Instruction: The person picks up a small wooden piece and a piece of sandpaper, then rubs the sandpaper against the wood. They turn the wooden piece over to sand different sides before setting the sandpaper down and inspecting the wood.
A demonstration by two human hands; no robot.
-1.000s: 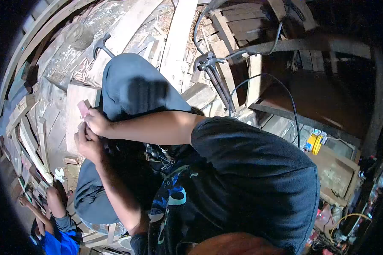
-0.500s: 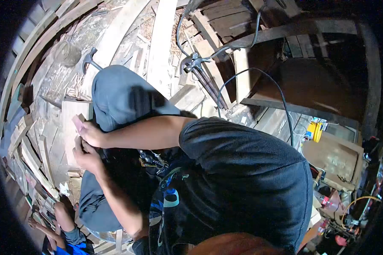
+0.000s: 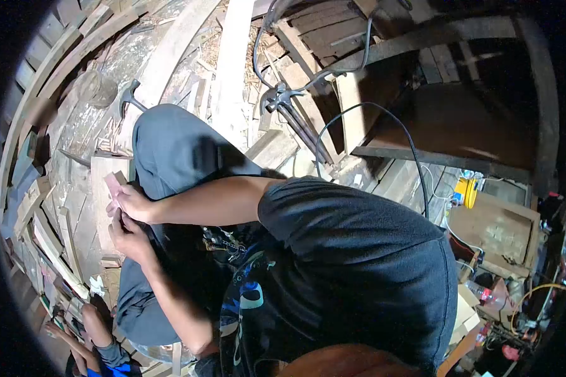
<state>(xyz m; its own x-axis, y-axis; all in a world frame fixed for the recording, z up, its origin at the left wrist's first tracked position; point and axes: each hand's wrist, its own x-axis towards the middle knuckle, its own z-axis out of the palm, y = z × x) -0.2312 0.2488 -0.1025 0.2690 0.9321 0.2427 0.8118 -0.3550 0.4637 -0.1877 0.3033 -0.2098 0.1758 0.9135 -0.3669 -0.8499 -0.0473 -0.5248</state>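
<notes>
My right hand (image 3: 135,204), the upper one, is closed around a small flat pinkish piece (image 3: 114,183) whose far end sticks out past the fingers. Just below it, my left hand (image 3: 129,237) has its thumb and fingers pinched together close to the lower end of that piece. What the left fingers grip is too small to make out. Under both hands lies a pale wooden board (image 3: 102,171), beside my bent knee. A claw hammer (image 3: 129,97) rests on a plank just beyond the knee.
More hammers (image 3: 283,99) lean among planks and wood shavings, with a black cable (image 3: 402,122) looping nearby. A dark wooden frame (image 3: 446,164) stands at the right, near a yellow container (image 3: 466,191). Another person's arm (image 3: 75,344) shows at the lower left. Timber offcuts (image 3: 53,242) lie along the left.
My left fingers have come up closer against my right hand and the pinkish piece. The view has shifted slightly; the surrounding things stay in place.
</notes>
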